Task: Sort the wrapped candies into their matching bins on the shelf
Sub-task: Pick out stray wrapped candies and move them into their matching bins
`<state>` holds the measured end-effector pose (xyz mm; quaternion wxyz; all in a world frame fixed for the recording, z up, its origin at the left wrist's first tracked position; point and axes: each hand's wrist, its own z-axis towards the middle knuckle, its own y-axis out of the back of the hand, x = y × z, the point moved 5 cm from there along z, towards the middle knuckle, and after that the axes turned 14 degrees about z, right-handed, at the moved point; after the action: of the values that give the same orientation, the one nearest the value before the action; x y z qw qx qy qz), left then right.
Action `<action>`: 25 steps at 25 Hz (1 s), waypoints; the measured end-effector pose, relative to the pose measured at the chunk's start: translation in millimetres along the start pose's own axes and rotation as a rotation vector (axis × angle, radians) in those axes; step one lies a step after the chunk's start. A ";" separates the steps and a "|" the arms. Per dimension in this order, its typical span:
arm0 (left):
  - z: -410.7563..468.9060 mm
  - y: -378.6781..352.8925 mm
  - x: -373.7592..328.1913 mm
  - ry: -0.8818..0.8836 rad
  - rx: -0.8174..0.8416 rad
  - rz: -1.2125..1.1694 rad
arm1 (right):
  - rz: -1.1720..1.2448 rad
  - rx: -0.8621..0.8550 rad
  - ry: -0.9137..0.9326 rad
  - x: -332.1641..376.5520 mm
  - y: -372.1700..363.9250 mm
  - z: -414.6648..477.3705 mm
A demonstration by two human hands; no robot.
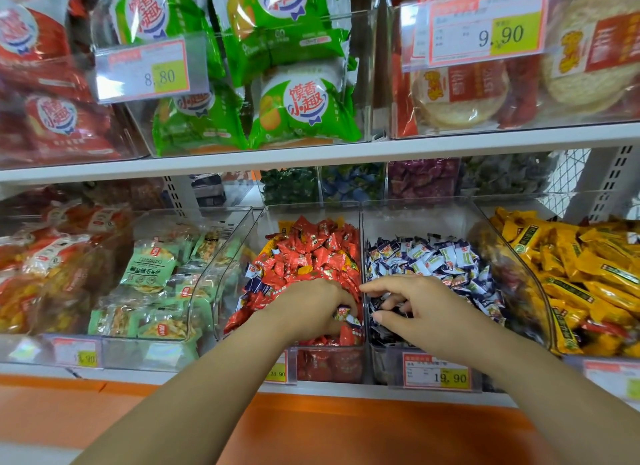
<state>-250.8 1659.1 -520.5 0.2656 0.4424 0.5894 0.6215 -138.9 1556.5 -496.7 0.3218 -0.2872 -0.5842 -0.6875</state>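
At the far left of the frame the red snack bags (52,250) were too blurred for me to read, and the frame edge cut them off. Next came pale green packets (149,267) behind a clear wall that smeared their print.

Just left of centre stood the red bin (311,208), heaped with red candies (311,253). A few stray blue-and-white ones (254,284) lay along its left side. My left hand (311,308) was down in the front of that bin, fingers curled round a blue-and-white candy (343,315). Only a corner of its wrapper showed past my knuckles.

Just right of centre, touching the red bin, was the blue bin (415,205), filled with blue-and-white candies (426,256). My right hand (412,308) hung over its front. The forefinger reached toward the shared wall and the other fingers were bent down into the pile. They hid whatever lay beneath, so I could not tell whether that hand held anything.

My forearm covered part of the price tag (438,374) below, which read 19.90. At the right edge the yellow bars (588,274) ran out of the frame.
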 end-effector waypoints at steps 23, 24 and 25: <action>52.7 79.0 -54.5 0.086 -0.411 -0.425 | 0.073 -0.442 -0.026 -9.8 90.2 -40.7; 53.0 80.3 -54.1 0.096 -0.419 -0.427 | 0.071 -0.435 -0.031 -11.7 90.6 -41.0; 49.9 82.4 -51.6 0.105 -0.436 -0.439 | 0.065 -0.430 -0.034 -12.6 90.2 -41.0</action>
<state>-167.9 1626.5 -457.2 0.4513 0.2048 0.5366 0.6830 -61.6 1507.4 -456.9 0.2653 -0.3792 -0.4201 -0.7806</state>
